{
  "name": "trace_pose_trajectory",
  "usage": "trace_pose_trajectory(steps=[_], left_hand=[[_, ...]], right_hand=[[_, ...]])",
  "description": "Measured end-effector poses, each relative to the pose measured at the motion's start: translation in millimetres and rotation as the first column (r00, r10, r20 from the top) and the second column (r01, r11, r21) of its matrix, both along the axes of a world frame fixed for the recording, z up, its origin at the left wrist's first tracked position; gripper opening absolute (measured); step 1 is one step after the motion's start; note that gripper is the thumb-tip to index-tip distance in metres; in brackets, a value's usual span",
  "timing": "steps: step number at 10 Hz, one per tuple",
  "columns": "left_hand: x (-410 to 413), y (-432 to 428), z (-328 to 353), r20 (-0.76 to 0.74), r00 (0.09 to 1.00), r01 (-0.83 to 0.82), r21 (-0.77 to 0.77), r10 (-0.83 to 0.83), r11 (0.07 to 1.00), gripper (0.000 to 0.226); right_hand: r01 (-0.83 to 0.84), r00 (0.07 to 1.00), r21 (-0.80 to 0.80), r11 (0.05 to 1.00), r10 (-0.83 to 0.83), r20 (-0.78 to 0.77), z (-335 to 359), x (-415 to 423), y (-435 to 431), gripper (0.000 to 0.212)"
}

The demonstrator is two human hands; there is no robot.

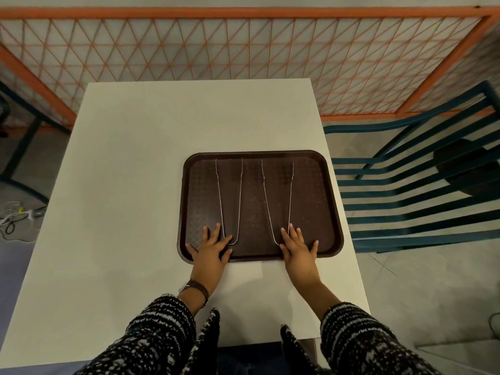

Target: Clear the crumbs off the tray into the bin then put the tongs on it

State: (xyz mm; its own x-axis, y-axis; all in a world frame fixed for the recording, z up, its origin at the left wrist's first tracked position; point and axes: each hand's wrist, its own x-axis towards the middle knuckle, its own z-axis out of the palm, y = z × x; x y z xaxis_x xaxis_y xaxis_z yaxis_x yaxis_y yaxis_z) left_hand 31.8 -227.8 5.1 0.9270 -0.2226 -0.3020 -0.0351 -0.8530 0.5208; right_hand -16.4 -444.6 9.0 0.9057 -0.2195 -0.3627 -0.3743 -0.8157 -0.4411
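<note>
A dark brown tray [323,201] lies on the white table, right of centre. Two thin metal tongs lie on it with their tips pointing away from me: the left tongs [240,201] and the right tongs [290,196]. Fine pale crumbs [254,217] are scattered between them. My left hand [212,249] rests flat on the tray's near left corner, fingers spread, touching the bend of the left tongs. My right hand [296,249] lies flat on the near edge, fingers spread, over the bend of the right tongs. Neither hand grips anything. No bin is in view.
The white table [135,185] extends to the left and behind the tray. A teal slatted chair [411,190] stands close on the right. An orange mesh barrier [243,50] runs behind the table. Cables [16,215] lie on the floor at left.
</note>
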Motion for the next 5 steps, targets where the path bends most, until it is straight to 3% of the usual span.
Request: trace_pose_trajectory(steps=[3, 4, 5], left_hand=[[-2, 0, 0, 0.031, 0.999, -0.031, 0.014, 0.030, 0.999, 0.037], [-3, -1, 4, 0.028, 0.999, -0.043, -0.006, 0.043, 0.999, 0.043], [-1, -3, 13, 0.045, 0.998, -0.052, -0.019, 0.053, 0.998, 0.046]], right_hand=[[0.011, 0.999, 0.024, 1.000, -0.010, -0.042, 4, 3, -3, 0.045], [0.032, 0.999, 0.136, 0.990, -0.036, 0.028, 3, -1, -3, 0.050], [0.062, 0.995, 0.148, 0.987, -0.073, 0.074, 10, 2, -6, 0.055]])
